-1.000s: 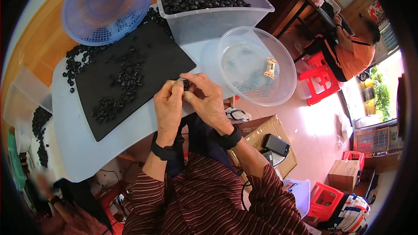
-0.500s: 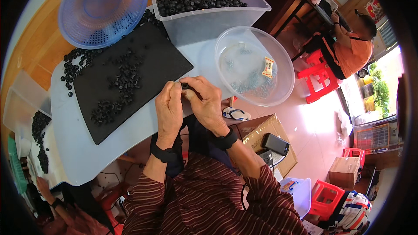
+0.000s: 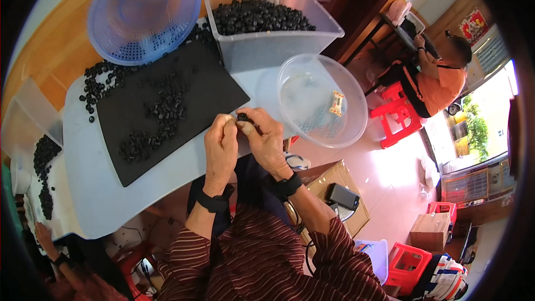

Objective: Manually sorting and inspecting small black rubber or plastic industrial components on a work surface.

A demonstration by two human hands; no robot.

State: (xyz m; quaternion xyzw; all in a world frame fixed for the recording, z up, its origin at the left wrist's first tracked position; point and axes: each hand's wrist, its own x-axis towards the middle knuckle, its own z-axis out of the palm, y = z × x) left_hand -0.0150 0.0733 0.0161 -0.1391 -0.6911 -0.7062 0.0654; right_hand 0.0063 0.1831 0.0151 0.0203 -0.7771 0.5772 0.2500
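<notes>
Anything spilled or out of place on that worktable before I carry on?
A small wrapped packet lies among tiny bits in the round clear tub, looking unlike them. Loose black parts lie strewn past the black mat's upper-left edge; whether spilled, I can't tell.

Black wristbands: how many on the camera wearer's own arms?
2: one wristband just behind the left hand, the other wristband behind the right hand. Any under the sleeves would be hidden.
</notes>
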